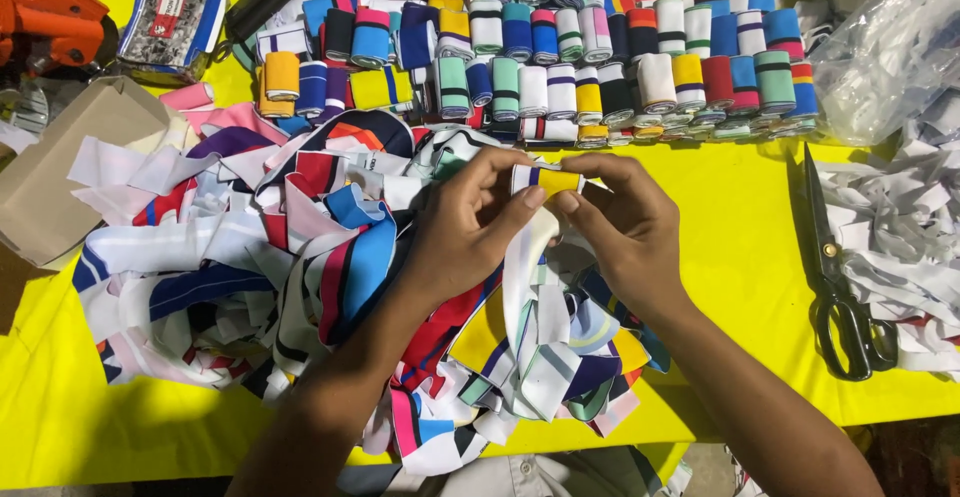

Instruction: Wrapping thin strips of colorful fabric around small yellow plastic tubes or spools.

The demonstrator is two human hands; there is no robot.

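- Both hands share the grip: left hand [470, 222] and right hand [620, 227] pinch a small striped roll [547, 179] between fingertips
- Roll's long axis runs left-right, above the strip pile [300, 257]
- Its loose white tail [525, 267] hangs toward the person, neither hand nearer

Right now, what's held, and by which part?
Both hands hold one striped fabric strip by its partly rolled top end: left hand and right hand pinch the roll with thumb and fingers. The tail hangs down into the strip pile.
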